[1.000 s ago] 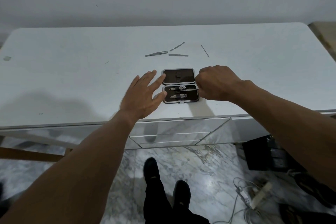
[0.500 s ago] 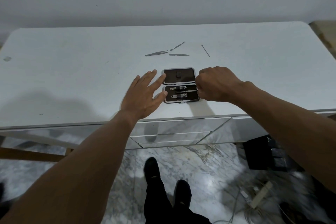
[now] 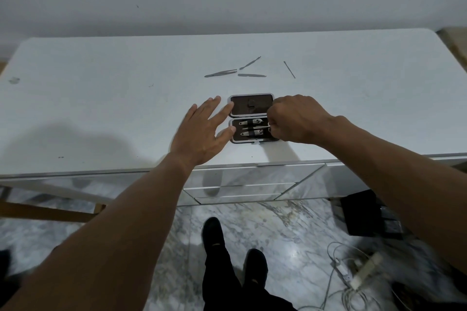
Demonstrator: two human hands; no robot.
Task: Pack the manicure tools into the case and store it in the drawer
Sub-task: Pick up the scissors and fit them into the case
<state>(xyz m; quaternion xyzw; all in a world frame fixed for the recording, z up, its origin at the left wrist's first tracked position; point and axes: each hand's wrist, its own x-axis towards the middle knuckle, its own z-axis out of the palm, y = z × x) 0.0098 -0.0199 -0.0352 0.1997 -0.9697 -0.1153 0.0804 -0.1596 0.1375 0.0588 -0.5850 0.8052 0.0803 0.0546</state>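
Observation:
A small dark manicure case (image 3: 242,108) lies open near the front of the white table (image 3: 101,98). Its near half holds two nail clippers (image 3: 252,127) under straps. My left hand (image 3: 202,131) rests flat with fingers spread, fingertips touching the case's left edge. My right hand (image 3: 295,118) is closed over the case's right side, pinching a thin metal tool against the near half; most of that tool is hidden by my fingers. Farther back lie tweezers (image 3: 220,73), two slim metal files (image 3: 251,75) and a thin pick (image 3: 289,69).
Mirrored drawers (image 3: 235,185) sit under the table's front edge, all shut. Below are a marble floor, my feet (image 3: 214,235), a black box (image 3: 364,214) and a power strip with tangled cables (image 3: 353,275) at the right. A wooden bar (image 3: 45,212) crosses at the left.
My right hand has shifted slightly left and toward me, over the case's near half. The left hand stays put.

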